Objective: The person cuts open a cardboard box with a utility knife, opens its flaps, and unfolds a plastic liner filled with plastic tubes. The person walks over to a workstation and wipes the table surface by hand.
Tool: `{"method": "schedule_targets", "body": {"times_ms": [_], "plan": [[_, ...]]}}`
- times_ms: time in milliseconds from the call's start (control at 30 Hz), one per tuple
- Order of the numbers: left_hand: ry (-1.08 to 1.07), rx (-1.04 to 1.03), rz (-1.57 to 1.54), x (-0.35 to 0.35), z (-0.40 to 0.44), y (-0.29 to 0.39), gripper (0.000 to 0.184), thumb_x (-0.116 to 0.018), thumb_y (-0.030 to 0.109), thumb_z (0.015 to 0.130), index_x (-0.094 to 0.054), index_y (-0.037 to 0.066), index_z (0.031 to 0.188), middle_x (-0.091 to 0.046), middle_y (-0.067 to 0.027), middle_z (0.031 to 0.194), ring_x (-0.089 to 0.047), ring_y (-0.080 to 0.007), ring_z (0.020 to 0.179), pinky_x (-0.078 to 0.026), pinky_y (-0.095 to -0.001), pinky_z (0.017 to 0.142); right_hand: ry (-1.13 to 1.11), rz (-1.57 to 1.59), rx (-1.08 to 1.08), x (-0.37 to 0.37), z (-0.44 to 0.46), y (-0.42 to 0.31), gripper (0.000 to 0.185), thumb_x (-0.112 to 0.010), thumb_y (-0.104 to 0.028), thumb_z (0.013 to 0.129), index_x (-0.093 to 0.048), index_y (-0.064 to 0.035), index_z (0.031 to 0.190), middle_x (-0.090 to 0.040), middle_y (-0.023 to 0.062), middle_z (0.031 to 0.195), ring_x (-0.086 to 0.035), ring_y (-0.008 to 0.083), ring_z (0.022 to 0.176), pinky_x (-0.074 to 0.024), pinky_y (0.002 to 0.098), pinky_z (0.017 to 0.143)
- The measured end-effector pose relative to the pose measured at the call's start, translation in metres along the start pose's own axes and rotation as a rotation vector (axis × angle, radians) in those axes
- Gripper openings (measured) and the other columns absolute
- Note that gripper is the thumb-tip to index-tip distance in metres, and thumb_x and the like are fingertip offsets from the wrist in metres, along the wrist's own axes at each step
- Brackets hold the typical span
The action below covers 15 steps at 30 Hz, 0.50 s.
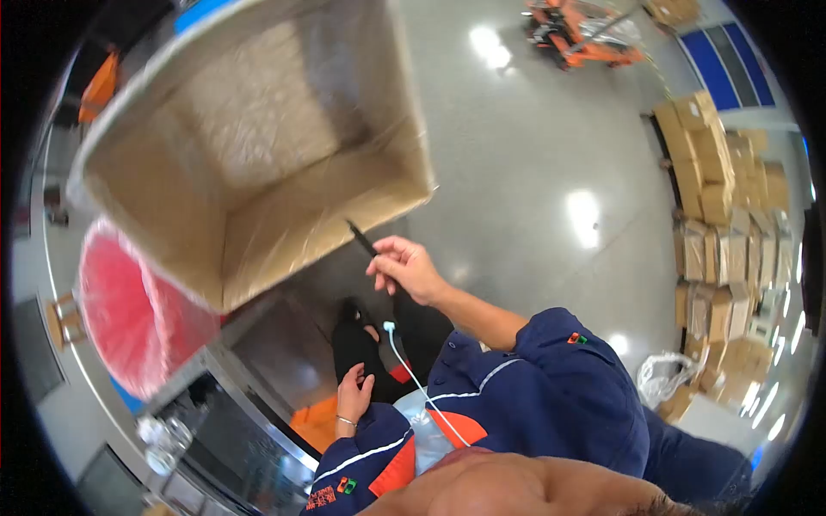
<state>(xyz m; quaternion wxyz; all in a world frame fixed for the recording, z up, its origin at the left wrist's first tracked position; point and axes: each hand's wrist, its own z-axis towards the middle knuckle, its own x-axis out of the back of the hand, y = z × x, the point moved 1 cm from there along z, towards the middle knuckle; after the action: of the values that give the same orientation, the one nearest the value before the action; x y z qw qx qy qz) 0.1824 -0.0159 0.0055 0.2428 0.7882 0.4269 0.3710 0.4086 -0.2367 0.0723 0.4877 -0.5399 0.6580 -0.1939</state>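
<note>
By the box [292,206], the right hand [411,271] clamps its fingers on a tool [360,237] — seemingly freeing its tip; left hand [353,399] fingers loosely apart.

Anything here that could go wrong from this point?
Possibly three things. The right hand has the dark tool close to the lined edge of the box, so it might snag the clear plastic. The white cable dangles in front of the body and could catch. The left hand is off the box, so it may not be steadying it.
</note>
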Motion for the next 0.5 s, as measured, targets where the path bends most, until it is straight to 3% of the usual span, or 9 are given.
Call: {"method": "schedule_targets", "body": {"times_ms": [133,267,400,500], "plan": [[-0.079,-0.110,0.485,0.034,0.028,0.074,0.041,-0.065,0.026,0.078,-0.056,0.001,0.110,-0.063,-0.0196,0.098,-0.063,-0.0304,0.085,-0.050,-0.0376,0.077,0.090,-0.084,-0.012,0.018,-0.046,-0.093,0.022,-0.052,-0.012,0.090,-0.053,0.0014,0.107,-0.062,0.0062,0.073,-0.054,0.0074,0.052,-0.0404,0.0187,0.043],[-0.213,-0.139,0.382,0.030,0.083,0.141,0.039,-0.063,0.032,0.079,-0.059,0.005,0.108,-0.064,-0.0184,0.091,-0.061,-0.0330,0.090,-0.049,-0.0419,0.078,0.198,-0.194,0.134,0.091,-0.071,-0.145,0.020,-0.052,-0.014,0.091,-0.061,0.0009,0.100,-0.058,0.0011,0.067,-0.047,0.0037,0.049,-0.0370,0.0182,0.044],[-0.353,-0.160,0.724,-0.025,0.147,0.230,0.043,-0.060,0.037,0.080,-0.058,0.005,0.108,-0.064,-0.0185,0.094,-0.060,-0.0354,0.091,-0.048,-0.0436,0.080,0.295,-0.113,0.198,0.200,-0.084,-0.198,0.019,-0.052,-0.011,0.089,-0.061,0.0006,0.101,-0.058,-0.0001,0.068,-0.047,0.0033,0.051,-0.0370,0.0185,0.045],[-0.425,-0.276,0.740,-0.094,0.199,0.310,0.041,-0.060,0.035,0.080,-0.058,0.006,0.109,-0.063,-0.0187,0.096,-0.060,-0.0361,0.091,-0.048,-0.0435,0.081,0.466,-0.241,0.211,0.294,-0.094,-0.234,0.019,-0.053,-0.007,0.087,-0.062,0.0017,0.101,-0.059,-0.0009,0.070,-0.048,0.0030,0.054,-0.0384,0.0185,0.048]]}}
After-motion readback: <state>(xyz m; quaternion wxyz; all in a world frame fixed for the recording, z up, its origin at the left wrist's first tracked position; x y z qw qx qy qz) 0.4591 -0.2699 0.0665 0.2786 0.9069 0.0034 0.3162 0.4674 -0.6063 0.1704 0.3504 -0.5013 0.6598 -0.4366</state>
